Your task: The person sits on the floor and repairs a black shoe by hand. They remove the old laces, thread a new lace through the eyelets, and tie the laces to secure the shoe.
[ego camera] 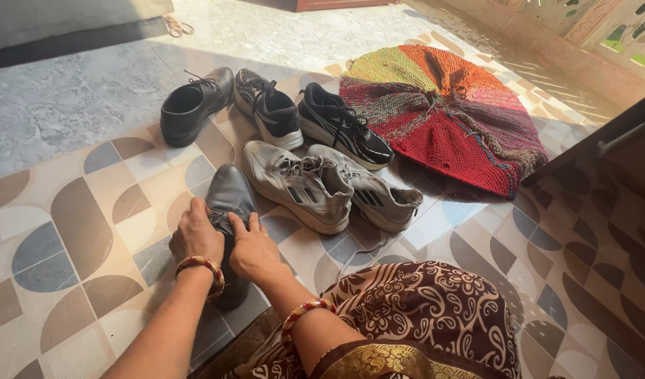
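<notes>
- Both hands are down on the black leather shoe, which lies on the patterned tile floor right in front of the person, toe pointing away.
- Left hand lies over the shoe's left side, its grip curled against the laces.
- Right hand sits on the shoe's right side, fingers pressed onto the upper, thumb tucked toward the lacing.
- The shoe's heel end is hidden beneath both wrists.
- Just beside it to the right: a pair of grey sneakers.
- Farther off: its black mate, two black sneakers, and a round knitted mat.
</notes>
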